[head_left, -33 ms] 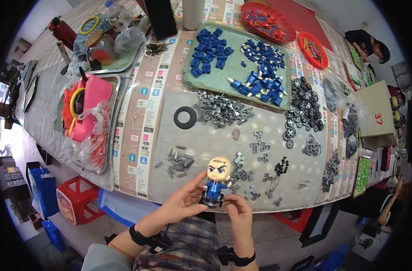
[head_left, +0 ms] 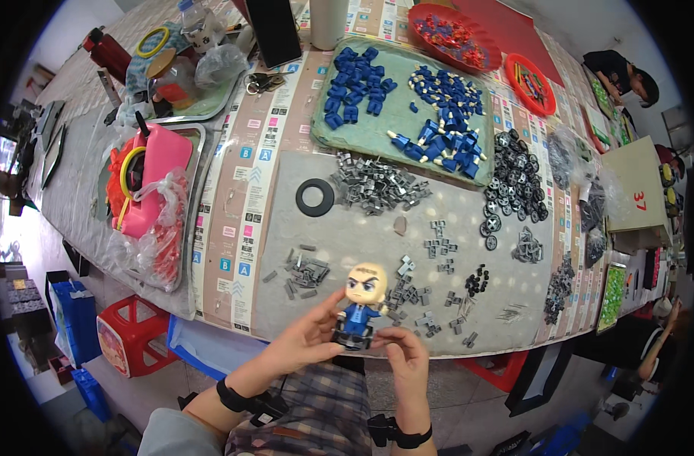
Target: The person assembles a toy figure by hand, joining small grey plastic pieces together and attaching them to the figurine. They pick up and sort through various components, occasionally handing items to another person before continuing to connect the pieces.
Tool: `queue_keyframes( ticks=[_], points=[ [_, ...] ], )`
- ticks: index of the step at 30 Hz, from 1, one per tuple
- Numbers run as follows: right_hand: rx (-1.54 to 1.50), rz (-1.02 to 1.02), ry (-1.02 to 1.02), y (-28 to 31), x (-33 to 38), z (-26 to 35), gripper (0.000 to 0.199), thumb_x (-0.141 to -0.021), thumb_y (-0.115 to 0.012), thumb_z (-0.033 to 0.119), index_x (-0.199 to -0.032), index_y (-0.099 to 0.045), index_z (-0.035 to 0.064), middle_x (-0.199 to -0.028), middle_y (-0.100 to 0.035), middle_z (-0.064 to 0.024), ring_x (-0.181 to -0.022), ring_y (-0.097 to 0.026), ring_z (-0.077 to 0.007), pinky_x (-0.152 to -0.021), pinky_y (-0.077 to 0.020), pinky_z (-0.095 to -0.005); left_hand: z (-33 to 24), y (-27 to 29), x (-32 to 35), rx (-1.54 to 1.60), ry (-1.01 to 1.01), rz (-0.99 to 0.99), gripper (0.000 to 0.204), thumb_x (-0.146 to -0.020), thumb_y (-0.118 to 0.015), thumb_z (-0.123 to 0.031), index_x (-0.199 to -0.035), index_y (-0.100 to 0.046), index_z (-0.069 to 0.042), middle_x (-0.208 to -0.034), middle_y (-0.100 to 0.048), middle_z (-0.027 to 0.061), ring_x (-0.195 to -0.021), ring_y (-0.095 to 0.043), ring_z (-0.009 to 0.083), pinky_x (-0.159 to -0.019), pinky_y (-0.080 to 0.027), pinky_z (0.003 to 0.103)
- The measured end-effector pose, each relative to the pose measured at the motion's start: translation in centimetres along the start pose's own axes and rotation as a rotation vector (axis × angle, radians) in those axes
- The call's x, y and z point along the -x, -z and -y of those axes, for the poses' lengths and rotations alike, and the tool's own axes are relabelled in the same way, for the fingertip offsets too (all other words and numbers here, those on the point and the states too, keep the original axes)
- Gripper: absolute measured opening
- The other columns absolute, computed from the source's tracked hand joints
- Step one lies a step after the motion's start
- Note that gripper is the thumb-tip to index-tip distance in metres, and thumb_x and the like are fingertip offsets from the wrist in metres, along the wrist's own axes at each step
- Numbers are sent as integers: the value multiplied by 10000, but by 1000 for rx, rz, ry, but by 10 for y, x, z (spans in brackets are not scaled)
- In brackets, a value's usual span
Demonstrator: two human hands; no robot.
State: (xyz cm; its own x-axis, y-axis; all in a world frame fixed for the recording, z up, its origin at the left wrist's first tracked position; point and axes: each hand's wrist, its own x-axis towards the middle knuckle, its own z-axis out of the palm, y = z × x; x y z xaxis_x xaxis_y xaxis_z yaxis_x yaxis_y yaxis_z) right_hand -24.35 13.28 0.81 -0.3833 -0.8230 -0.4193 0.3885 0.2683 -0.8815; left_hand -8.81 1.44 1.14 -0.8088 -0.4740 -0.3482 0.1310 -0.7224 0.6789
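Note:
A bald-headed toy figure [head_left: 357,310] in a blue suit sits on a dark base with black wheels, just above the table's near edge. My left hand [head_left: 316,333] grips it from the left, thumb low by the base and fingers behind. From the right, my right hand [head_left: 404,351] closes in with its fingertips at the wheel on that side. The figure's head is slightly blurred. Close beyond it lie small grey clip-like parts [head_left: 408,292], and to the left is a heap of flat grey pieces [head_left: 307,273].
Farther off are a grey bracket pile [head_left: 377,185], a black ring [head_left: 315,197], black wheels [head_left: 514,178] and a green tray [head_left: 328,137] of blue body parts. Red dishes [head_left: 487,64] stand behind. At left, a metal tray [head_left: 187,258] holds a pink container [head_left: 160,178]. Other people sit at right.
The toy figure's head tilts slightly and turns a little toward the right. Both hands keep their places on it. The whole view shifts very slightly.

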Motion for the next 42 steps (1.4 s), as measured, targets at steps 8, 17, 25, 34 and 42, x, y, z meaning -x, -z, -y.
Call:
queue_keyframes(
  ticks=[8,17,25,34,42],
  points=[
    [321,-66,105,4,-14,-7,156,-799,-568,52,-939,-580,-15,-871,-603,-85,-772,-582,-147,-689,-445,-246,-45,78,2,-347,-380,-477,797,-735,-608,-2,-1373,-132,-22,-1298,-375,129,-1153,-430,219,-965,-349,340],
    [887,13,426,-86,-74,-7,223,-728,-625,94,-948,-610,59,-754,-529,-65,-682,-543,-232,-611,-436,-324,-54,112,-7,-454,-344,-566,725,-767,-569,42,-1378,-198,-80,-1131,-432,57,-994,-477,131,-850,-399,237],
    [1020,9,492,-97,-85,-17,256,-697,-647,77,-951,-616,72,-744,-531,-57,-646,-546,-208,-582,-434,-302,-56,114,-8,-500,-287,-506,734,-767,-590,22,-1374,-189,-75,-1141,-431,95,-1002,-474,154,-879,-380,274],
    [993,-9,519,-96,-87,-20,172,-698,-633,38,-868,-635,57,-684,-511,-53,-607,-527,-210,-542,-417,-301,-55,115,-9,-553,-278,-508,725,-750,-605,12,-1360,-220,-61,-1131,-407,70,-1012,-456,144,-893,-363,267],
    [933,7,488,-94,-86,-17,136,-703,-626,2,-833,-628,41,-720,-559,-68,-605,-549,-210,-540,-429,-290,-51,119,-10,-584,-279,-522,710,-747,-606,5,-1353,-240,-58,-1130,-414,79,-1006,-455,149,-894,-361,281]
  ],
)
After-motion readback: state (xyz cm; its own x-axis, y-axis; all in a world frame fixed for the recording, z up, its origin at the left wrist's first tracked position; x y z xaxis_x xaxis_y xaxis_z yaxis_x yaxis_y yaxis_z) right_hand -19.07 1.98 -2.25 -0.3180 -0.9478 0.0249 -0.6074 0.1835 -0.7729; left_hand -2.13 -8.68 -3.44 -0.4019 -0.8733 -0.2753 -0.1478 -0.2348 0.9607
